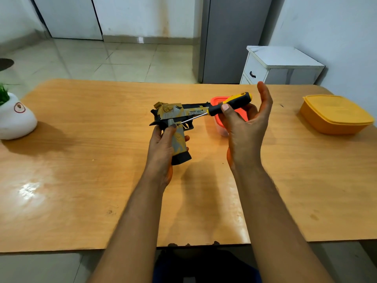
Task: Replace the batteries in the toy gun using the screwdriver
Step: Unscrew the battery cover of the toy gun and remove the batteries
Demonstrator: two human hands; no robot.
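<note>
Step in hand: judging from the tip's place, a screw on the grip of the toy gun [175, 117] is being turned, most likely the one that fastens the battery cover.
Doing it well: keep the shaft in line with the screw and press along it while turning, so the tip does not ride out of the head; hold the gun firm against the twist; catch the screw as it comes free, since it is small and could roll off the table [85, 160].
Left hand [163, 148]: fingers curled round the gun's grip, thumb lying up its near face beside the screwdriver tip; it holds the gun in the air above the table, at mid-table.
Right hand [242, 127]: thumb and at least one finger pinch the black part of the screwdriver [222, 108] handle, while other fingers stand straight and spread upward.
Screwdriver: yellow and black handle up to the right, thin metal shaft slanting down left, tip at the top of the grip.
Toy gun: pistol shape, tan and grey pattern over black, small lettering on the slide, black base on the grip, barrel pointing right.
Behind the hands: an orange-lidded small tub [219, 103], partly hidden.
Far right: a yellow lidded box [336, 113].
</note>
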